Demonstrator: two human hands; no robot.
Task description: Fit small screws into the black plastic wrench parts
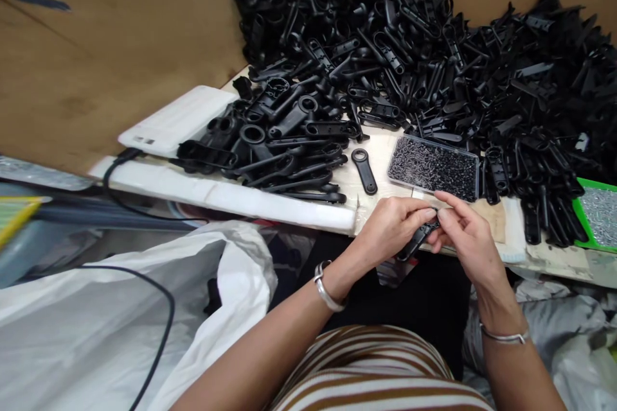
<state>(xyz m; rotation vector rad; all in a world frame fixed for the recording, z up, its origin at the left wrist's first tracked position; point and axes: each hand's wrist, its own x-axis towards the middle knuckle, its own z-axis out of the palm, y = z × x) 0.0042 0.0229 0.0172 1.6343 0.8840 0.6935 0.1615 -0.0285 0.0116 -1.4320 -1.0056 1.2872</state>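
Part [417,241], black, pinched between fingertips of left hand [398,221] and right hand [466,228]; just beyond both, clear box [477,177] of small dark bits [434,167] (loose ring-ended piece [365,174] beyond left hand)

Brown, board-like walls [144,26] behind and beside a pale worktable [378,144]

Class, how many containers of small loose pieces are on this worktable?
2: a clear box just beyond the right hand, and a green tray, cut off at the right edge. The black heap could hide more.
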